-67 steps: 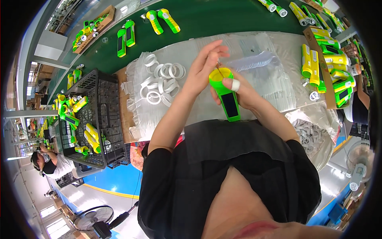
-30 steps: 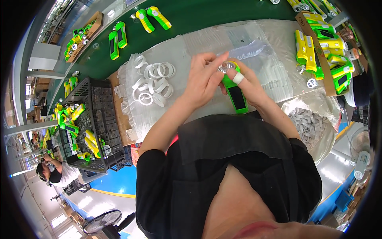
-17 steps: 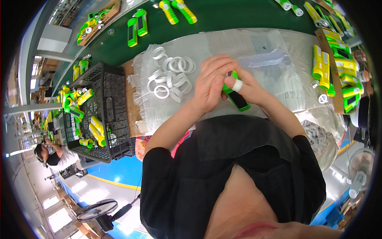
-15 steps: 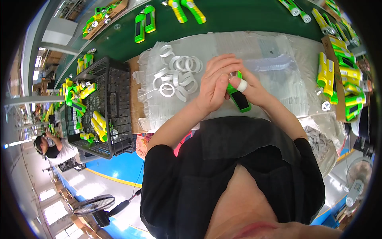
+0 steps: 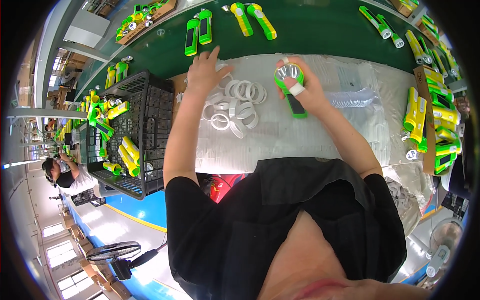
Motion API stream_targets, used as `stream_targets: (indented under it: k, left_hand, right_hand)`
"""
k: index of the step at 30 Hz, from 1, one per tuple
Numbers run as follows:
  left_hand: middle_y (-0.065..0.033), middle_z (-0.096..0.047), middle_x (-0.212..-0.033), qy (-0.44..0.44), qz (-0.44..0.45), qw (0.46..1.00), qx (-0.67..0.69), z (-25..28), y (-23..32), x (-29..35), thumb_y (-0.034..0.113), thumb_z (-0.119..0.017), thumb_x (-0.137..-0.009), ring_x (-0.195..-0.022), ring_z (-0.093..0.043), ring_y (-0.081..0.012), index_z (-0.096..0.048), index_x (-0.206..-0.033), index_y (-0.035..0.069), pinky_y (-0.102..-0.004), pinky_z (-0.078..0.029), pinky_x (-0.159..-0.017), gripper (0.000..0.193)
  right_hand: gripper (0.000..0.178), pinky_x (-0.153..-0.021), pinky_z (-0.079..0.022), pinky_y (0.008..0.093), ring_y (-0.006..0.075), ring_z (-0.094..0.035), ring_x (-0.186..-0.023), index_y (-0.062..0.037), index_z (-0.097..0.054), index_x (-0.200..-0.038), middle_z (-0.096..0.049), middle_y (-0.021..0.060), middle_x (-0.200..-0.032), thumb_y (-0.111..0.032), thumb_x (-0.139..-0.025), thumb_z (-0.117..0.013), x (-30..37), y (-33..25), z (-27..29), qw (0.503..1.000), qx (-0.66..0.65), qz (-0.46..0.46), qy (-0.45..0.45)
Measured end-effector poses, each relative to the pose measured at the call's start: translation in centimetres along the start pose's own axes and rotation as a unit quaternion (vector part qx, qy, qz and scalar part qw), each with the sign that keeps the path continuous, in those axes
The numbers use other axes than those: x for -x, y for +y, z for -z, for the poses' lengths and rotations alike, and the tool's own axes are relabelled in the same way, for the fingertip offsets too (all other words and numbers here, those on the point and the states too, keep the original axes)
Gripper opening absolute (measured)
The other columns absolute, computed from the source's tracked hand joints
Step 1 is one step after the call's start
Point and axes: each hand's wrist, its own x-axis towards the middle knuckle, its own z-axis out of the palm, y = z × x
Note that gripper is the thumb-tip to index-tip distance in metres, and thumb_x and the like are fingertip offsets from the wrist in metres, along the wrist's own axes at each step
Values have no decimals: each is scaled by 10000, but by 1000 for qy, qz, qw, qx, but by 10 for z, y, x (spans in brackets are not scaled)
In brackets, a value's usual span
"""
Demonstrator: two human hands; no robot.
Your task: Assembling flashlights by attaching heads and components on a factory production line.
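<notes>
As the right hand (image 5: 307,91) grips a torch (image 5: 296,106), white rings (image 5: 233,108) lie near the worktop's (image 5: 225,162) left edge, just right of the left hand's (image 5: 202,77) splayed fingers.

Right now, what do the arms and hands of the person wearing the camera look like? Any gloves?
No gloves. A short black left sleeve and short black right sleeve leave both forearms bare. The right hand has a white wrap around its thumb and what looks like another on a finger. The left hand shows no wrap.
</notes>
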Motion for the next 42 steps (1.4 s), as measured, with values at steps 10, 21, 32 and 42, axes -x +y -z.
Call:
stream_targets:
  k: [10,21,32,42]
  left_hand:
    - [-71,-605,-1154,-5,13,718,696,52,67,12,136,-667,-914,-981,-603,-150,-579,-1224,57,-309,-574,-778,332]
    - [-119,-584,-1171,122,-226,892,372,57,127,45,76,-791,-768,-941,-618,-215,-708,-1017,55,-304,-508,-764,264]
    - [-101,-594,-1059,95,-253,902,337,63,142,44,183,-817,-720,-927,-595,-248,-728,-1040,138,-349,-515,-742,335]
    - [-73,-669,-1071,37,-234,879,413,41,176,42,120,-809,-750,-960,-651,-239,-594,-1055,97,-331,-524,-796,373]
  right_hand:
    - [303,-638,-487,282,128,-568,-708,-56,-490,-1195,-570,57,-898,-161,-932,-595,2,0,3,1000,13,15,-3]
    - [410,-675,-516,278,135,-589,-809,-59,-475,-1265,-571,65,-1048,-41,-858,-518,3,-1,5,1000,-4,22,1]
    - [472,-941,-482,335,198,-605,-1078,-84,-569,-1292,-626,60,-1180,-239,-871,-717,4,-37,44,952,256,160,-54]
    - [346,-716,-484,333,230,-574,-798,-35,-601,-997,-559,70,-902,-136,-724,-788,-6,-128,57,829,504,86,-227]
